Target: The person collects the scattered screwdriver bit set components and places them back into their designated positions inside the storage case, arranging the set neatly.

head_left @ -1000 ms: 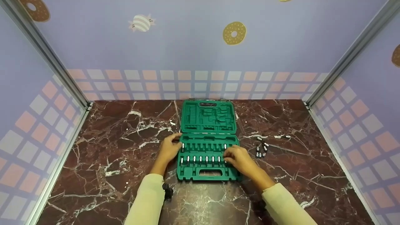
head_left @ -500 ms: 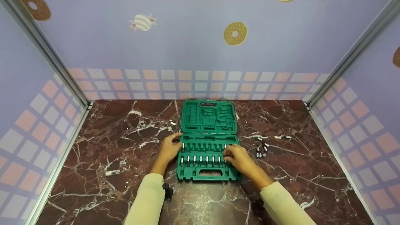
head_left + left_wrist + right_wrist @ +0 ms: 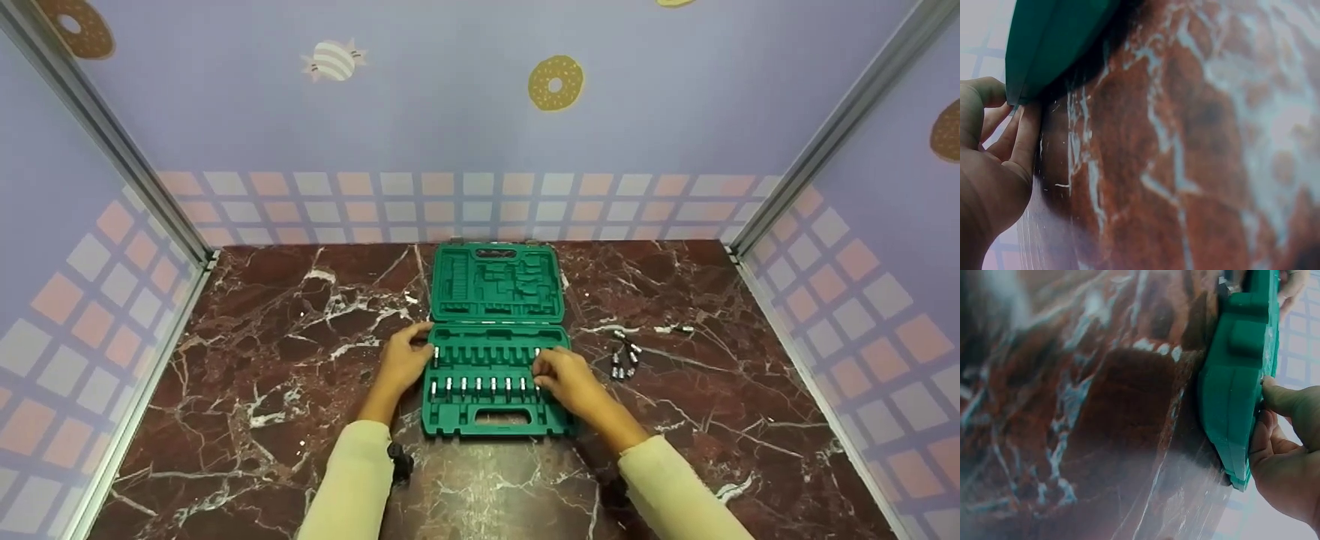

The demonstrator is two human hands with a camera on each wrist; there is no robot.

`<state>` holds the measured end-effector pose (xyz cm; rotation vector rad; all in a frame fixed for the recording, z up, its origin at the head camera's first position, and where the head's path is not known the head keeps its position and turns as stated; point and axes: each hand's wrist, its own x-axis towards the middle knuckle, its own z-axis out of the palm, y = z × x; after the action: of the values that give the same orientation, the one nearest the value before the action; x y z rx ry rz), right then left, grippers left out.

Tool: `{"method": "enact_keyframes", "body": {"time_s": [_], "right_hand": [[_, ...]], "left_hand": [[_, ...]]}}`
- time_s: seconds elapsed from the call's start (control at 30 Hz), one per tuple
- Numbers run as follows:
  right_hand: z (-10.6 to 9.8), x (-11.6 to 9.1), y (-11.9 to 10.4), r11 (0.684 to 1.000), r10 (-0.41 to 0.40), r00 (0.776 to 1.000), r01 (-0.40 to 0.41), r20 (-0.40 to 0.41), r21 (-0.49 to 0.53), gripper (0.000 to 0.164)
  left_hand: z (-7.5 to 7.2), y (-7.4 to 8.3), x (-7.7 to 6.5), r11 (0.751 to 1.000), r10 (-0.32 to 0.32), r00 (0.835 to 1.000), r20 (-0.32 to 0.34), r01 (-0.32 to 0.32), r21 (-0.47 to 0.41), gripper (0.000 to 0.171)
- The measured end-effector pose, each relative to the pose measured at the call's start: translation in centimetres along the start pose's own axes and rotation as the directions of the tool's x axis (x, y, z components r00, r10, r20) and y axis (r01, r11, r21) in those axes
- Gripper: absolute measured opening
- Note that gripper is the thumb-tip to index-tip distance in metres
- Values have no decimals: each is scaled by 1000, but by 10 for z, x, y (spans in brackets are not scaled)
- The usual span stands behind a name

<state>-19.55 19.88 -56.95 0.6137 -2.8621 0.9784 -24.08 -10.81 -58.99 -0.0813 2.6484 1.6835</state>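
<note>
A green plastic tool case [image 3: 501, 430] lies open on the table, its moulded lid [image 3: 496, 281] folded back toward the wall. Several silver-and-dark bit sockets [image 3: 478, 387] fill the lower row of slots; the upper row has one at each end. My left hand [image 3: 405, 364] grips the case's left edge, thumb on top, fingers down the side in the left wrist view. With curled fingers my right hand [image 3: 566, 379] pinches the bit socket [image 3: 538, 390] at the right end of the lower row. The fingers mostly cover it.
Several loose bit sockets [image 3: 624, 356] lie in a cluster right of the case, with one more [image 3: 682, 328] farther back. The dark red marble-patterned table [image 3: 285, 420] is bounded by patterned walls at the back [image 3: 450, 112] and both sides.
The head view has shifted slightly. Both hands stay in place on the case, the right fingers still at the same end slot.
</note>
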Motion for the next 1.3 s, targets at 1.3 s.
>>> {"method": "enact_keyframes", "body": {"time_s": [1.3], "right_hand": [[-39, -33, 32, 989, -57, 985, 78, -165, 126, 23]], "left_hand": [[-2, -1, -1, 1000, 18, 1000, -5, -17, 16, 41]]}}
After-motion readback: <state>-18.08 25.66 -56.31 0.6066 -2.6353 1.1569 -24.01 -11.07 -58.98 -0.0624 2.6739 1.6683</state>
